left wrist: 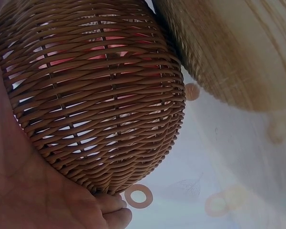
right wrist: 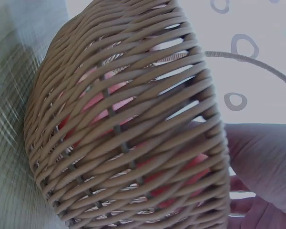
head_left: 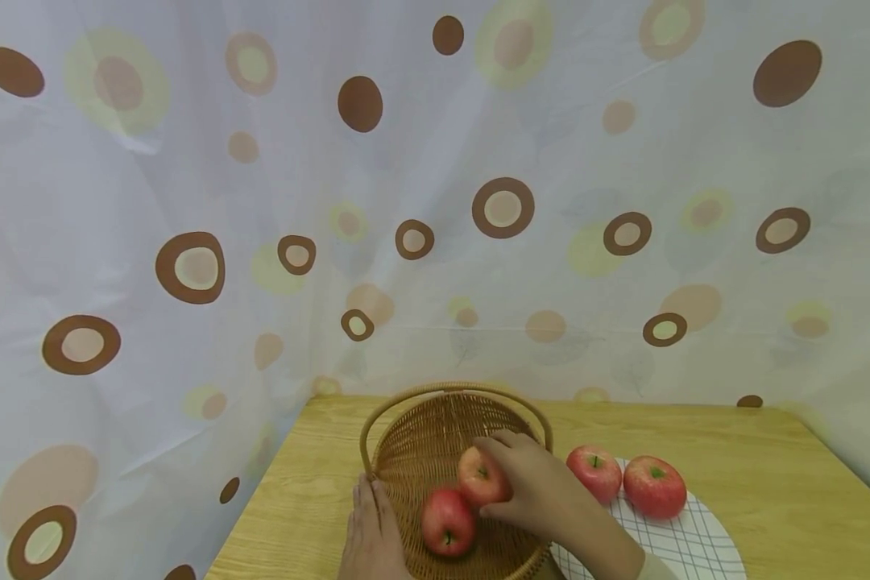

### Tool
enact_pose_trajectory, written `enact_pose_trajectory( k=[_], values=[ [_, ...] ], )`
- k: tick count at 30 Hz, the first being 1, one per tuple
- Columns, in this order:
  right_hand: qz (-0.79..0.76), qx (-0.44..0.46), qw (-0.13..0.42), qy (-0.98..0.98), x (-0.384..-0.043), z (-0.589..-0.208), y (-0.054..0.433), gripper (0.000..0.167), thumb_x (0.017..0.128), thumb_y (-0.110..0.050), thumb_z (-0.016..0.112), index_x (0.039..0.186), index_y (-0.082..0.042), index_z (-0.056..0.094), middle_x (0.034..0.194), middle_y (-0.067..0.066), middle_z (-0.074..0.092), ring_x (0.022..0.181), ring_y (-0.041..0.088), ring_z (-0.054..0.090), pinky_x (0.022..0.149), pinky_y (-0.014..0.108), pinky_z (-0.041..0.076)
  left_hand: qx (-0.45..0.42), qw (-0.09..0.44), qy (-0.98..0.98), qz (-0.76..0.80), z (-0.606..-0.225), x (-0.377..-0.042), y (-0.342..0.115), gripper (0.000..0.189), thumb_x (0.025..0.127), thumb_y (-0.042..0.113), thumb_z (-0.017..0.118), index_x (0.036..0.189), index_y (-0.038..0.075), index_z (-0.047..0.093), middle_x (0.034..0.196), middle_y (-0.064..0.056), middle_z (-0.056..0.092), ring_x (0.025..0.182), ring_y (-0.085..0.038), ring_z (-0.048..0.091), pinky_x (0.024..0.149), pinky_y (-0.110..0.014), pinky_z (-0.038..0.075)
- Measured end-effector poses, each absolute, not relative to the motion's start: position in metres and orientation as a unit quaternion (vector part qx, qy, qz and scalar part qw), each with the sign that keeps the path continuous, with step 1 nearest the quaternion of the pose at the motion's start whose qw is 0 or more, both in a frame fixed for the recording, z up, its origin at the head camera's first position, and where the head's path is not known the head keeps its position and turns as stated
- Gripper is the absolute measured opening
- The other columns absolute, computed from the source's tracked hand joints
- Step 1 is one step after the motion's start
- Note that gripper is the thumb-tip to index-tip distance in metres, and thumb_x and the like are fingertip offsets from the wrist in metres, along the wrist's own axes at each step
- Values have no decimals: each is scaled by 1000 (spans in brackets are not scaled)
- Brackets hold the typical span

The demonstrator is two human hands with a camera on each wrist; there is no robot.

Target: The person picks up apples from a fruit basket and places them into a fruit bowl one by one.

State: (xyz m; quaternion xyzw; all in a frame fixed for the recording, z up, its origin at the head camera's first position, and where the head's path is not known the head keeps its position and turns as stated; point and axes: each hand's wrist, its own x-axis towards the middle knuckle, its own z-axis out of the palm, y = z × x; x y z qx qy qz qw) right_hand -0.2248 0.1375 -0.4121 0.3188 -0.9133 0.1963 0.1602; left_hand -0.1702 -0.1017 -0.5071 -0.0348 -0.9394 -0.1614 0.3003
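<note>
A brown wicker basket (head_left: 416,451) with an arched handle stands on the table. My left hand (head_left: 375,532) lies against its left rim with straight fingers; in the left wrist view the palm is along the outside of the weave (left wrist: 100,95). Inside the basket, my right hand (head_left: 525,483) grips a red-yellow apple (head_left: 478,475) between thumb and fingers. A second red apple (head_left: 448,524) sits in the basket beside it, stem showing. Through the gaps of the basket (right wrist: 128,109) in the right wrist view, patches of red apple show.
To the right, a white plate with a blue grid pattern (head_left: 696,540) carries two more apples, one (head_left: 596,474) partly behind my right hand and another (head_left: 655,487). The wooden table (head_left: 283,483) ends at a white curtain (head_left: 435,274) with brown circles.
</note>
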Motion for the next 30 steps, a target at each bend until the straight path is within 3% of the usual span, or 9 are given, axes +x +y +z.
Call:
enact_pose_trajectory(
  k=[5,14,21,27,30],
  values=[
    [232,320,166,-903,-217,-411,142,75,73,-31,98,138,-10,68,136,9,70,125,29,68,99,50,59,-38,277,-945,-169,-506,-171,-105,111,71,53,85,147,-18,47,156,-39,45,142,-53,51,108,-61,51],
    [312,317,158,-881,-209,-409,154,75,75,-38,98,141,-17,67,134,-6,68,121,18,69,97,39,61,-34,229,-951,-205,-501,-168,-107,127,67,66,84,151,-19,41,160,-40,38,147,-55,44,114,-63,47],
    [333,324,179,-867,-204,-407,164,76,78,-53,92,141,-21,66,134,-11,68,116,12,70,92,32,62,-37,212,-953,-211,-497,-166,-108,138,61,73,85,153,-19,38,163,-40,35,149,-55,41,115,-63,45],
    [345,304,166,-872,-197,-406,170,79,75,-58,92,143,-27,64,139,-16,65,122,8,67,98,33,60,-37,193,-955,-221,-495,-165,-109,142,61,76,84,154,-19,36,164,-39,32,151,-55,38,116,-64,44],
    [355,307,170,-866,-193,-404,174,78,76,-53,93,143,-26,64,141,-11,66,126,13,66,102,31,59,-35,187,-955,-228,-495,-165,-109,143,60,76,84,155,-19,35,165,-39,31,152,-55,36,117,-64,43]
  ],
)
